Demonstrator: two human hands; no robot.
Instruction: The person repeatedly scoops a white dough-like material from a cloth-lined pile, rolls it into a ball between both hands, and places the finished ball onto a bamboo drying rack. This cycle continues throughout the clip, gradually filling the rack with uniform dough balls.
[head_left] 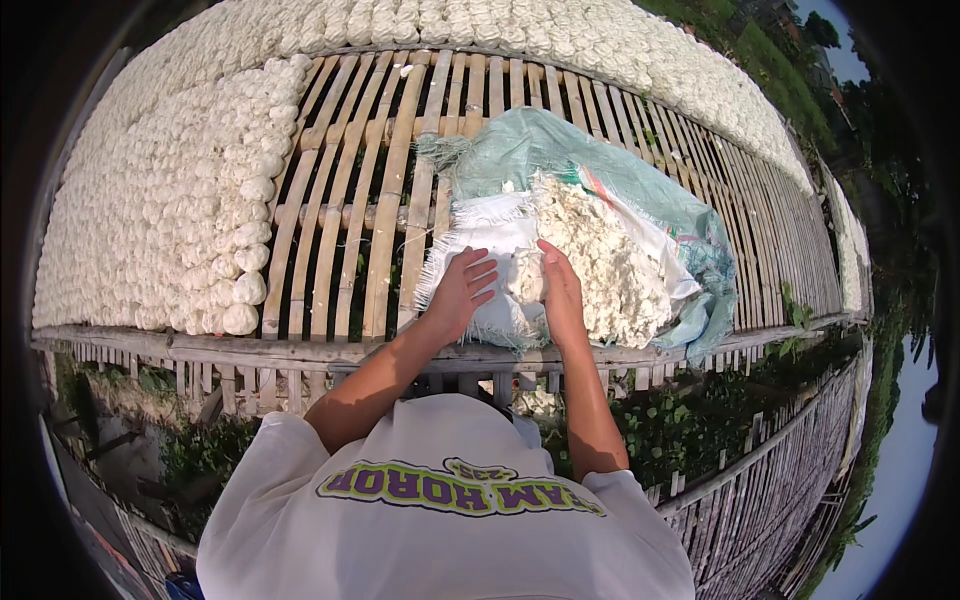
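My left hand (463, 293) is open, its fingers apart and pointing right, over a white woven plastic sheet (478, 232) with frayed edges. A lump of white, crumbly pulp (526, 276) is between my hands, against the palm side of my right hand (563, 297). That hand is seen nearly edge-on, thumb uppermost, and appears to cup the lump; its lower fingers are hidden. Close beside it on the right lies a large heap of the same pulp (610, 265), resting on the white sheet and a pale green woven sack (530, 145).
Bamboo slats (385, 190) with gaps form the raised rack, edged by a bamboo pole (240, 350) in front of me. Dense rows of round white clumps (180, 200) cover its left side, and more line the far edge. Green plants (690, 425) grow below.
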